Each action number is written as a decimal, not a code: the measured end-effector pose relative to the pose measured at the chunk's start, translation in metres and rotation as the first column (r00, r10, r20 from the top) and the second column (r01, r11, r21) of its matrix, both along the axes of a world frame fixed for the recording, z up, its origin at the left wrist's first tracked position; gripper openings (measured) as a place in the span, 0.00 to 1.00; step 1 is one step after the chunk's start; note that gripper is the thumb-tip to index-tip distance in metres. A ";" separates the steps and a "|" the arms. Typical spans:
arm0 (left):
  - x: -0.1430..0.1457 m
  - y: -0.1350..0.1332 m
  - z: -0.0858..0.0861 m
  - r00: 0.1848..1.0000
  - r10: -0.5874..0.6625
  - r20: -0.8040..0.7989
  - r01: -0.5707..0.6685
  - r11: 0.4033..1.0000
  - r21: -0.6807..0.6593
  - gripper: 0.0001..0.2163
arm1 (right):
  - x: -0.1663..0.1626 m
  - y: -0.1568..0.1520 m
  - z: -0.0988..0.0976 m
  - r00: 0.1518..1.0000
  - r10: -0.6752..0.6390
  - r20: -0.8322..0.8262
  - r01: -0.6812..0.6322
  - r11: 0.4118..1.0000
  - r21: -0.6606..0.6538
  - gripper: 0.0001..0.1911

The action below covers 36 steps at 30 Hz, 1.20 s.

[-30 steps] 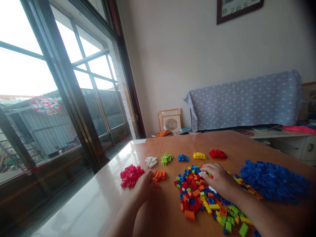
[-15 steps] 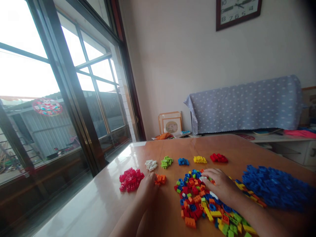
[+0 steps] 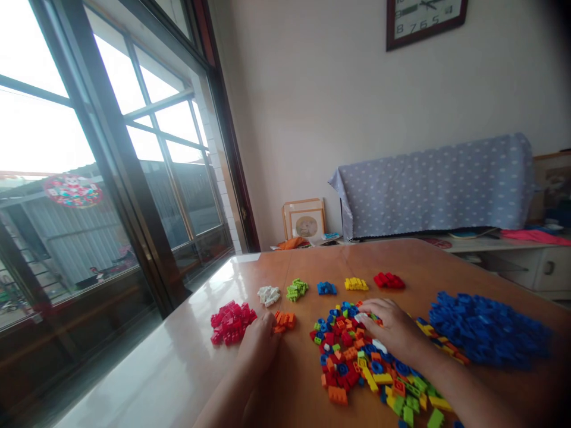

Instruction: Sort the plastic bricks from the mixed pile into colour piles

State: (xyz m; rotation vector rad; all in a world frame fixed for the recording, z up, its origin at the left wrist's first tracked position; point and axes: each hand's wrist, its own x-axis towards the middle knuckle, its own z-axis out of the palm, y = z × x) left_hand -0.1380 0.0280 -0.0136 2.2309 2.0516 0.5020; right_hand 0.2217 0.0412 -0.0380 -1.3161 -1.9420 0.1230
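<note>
My left hand [image 3: 261,337] rests low over the table beside a small group of orange toy bricks [image 3: 285,321], its fingers bent downward and mostly hidden behind the hand. Left of it lies a heap of pink-red bricks [image 3: 232,324]. My right hand [image 3: 387,321] reaches over the far side of a mixed pile of coloured bricks [image 3: 352,356]. Its thumb and fingers close around a white brick [image 3: 359,318] at the pile's edge. Another white piece [image 3: 379,345] shows under that hand.
Along the back sit small groups of white [image 3: 268,295], lime green [image 3: 297,289], blue [image 3: 326,288], yellow [image 3: 356,284] and red bricks [image 3: 389,280]. A large blue heap [image 3: 488,330] lies at the right. A glass window [image 3: 173,178] borders the left side.
The view has shifted slightly to the right. My left hand has drawn back a little from the orange bricks, so more of them show. My right hand stays at the mixed pile.
</note>
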 end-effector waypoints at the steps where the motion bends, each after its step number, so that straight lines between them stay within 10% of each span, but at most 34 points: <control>1: 0.003 -0.001 0.003 1.000 -0.013 -0.014 0.013 1.000 0.019 0.03 | 0.000 0.000 0.000 1.000 0.000 -0.006 0.000 1.000 -0.002 0.14; 16: 0.115 -0.001 0.037 0.882 -0.468 -0.060 0.469 0.883 0.005 0.07 | 0.004 -0.003 0.008 1.000 0.005 -0.005 -0.005 1.000 0.019 0.12; 36: 0.146 0.025 0.024 0.882 -0.468 -0.052 0.466 0.883 -0.045 0.12 | 0.001 -0.006 0.017 0.997 -0.065 -0.050 0.067 0.997 0.032 0.08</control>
